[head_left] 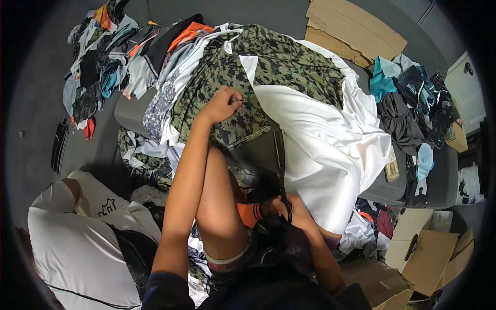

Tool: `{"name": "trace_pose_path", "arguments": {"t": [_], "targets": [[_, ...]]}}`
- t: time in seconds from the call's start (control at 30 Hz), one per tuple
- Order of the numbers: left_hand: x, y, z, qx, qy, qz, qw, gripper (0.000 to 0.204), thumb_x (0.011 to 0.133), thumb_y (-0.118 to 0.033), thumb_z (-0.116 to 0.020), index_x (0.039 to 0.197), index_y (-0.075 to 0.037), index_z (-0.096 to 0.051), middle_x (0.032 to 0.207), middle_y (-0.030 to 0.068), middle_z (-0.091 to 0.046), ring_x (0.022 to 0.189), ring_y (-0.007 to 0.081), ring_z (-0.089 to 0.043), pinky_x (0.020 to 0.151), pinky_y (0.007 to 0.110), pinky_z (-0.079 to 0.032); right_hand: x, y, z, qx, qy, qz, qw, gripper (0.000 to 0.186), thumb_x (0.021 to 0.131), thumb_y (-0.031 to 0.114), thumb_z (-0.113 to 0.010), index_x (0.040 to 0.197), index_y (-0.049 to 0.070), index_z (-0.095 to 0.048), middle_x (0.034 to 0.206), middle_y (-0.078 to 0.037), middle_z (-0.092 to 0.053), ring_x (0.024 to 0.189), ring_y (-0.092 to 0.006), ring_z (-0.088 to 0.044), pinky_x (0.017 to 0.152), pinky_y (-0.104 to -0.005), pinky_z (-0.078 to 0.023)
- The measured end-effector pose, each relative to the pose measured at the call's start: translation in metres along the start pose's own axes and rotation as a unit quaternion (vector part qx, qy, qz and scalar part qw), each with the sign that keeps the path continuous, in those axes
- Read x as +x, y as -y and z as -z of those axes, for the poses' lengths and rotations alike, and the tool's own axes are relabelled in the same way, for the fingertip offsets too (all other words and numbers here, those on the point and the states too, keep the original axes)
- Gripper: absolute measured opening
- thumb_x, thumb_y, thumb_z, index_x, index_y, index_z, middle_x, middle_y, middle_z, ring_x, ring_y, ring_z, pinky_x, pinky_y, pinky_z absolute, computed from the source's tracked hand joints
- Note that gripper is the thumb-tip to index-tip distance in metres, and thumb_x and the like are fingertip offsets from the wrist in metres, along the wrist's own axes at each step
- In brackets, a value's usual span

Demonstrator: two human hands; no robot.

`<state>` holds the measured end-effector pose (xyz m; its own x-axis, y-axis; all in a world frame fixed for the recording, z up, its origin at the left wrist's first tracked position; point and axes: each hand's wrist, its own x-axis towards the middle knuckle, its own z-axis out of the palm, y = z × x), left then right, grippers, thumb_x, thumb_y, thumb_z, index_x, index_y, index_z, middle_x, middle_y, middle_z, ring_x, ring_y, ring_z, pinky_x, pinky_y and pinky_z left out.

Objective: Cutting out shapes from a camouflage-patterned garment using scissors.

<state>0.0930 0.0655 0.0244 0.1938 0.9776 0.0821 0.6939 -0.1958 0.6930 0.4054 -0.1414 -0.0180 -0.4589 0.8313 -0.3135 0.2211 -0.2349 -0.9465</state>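
My left hand (222,105) is over the green camouflage fabric (294,57), its fingers loosely bent and a gap between thumb and forefinger. No cloth looks bunched up in it. The fabric lies spread on a grey sofa, together with a large sheet of white fabric (325,139) to the right that hangs over the front edge. My right hand (297,211) grips the handles of a pair of dark scissors (280,157). The scissors point away from me, their blades beside the stitched near edge of the camouflage fabric and the white cloth.
Piled scraps of cloth (98,67) cover the sofa's left end. Teal and black scraps (400,85) lie at its right, near a flattened cardboard piece (354,31). A stuffed white bag (77,248) sits at lower left. Open cardboard boxes (429,258) stand at lower right.
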Motion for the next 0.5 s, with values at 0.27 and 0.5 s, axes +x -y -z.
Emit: {"name": "trace_pose_path", "arguments": {"t": [0.27,0.5], "targets": [[-0.0057,0.0086,-0.0031,0.08,0.033,-0.006,0.996,0.03,0.085,-0.022,-0.06,0.113,-0.01,-0.057,0.125,0.008,-0.045,0.112,0.0271,-0.046,0.096,0.034,-0.038,0.001,-0.0049,0.0008,0.01,0.004,0.011,1.0,0.033,0.089,0.032,-0.061,0.072,0.005,-0.054,0.058,-0.001,-0.048,0.053,-0.0115,-0.04,0.052,-0.0246,-0.035],[-0.0076,0.0044,-0.0048,0.112,0.049,0.01,0.992,0.04,0.087,-0.026,-0.06,0.123,-0.011,-0.053,0.131,0.0105,-0.041,0.119,0.0293,-0.043,0.1,0.035,-0.036,-0.003,0.0032,0.0036,-0.034,-0.004,0.0,0.999,0.03,0.092,0.025,-0.053,0.07,0.005,-0.053,0.061,-0.002,-0.052,0.055,-0.0111,-0.044,0.055,-0.0222,-0.035]]}}
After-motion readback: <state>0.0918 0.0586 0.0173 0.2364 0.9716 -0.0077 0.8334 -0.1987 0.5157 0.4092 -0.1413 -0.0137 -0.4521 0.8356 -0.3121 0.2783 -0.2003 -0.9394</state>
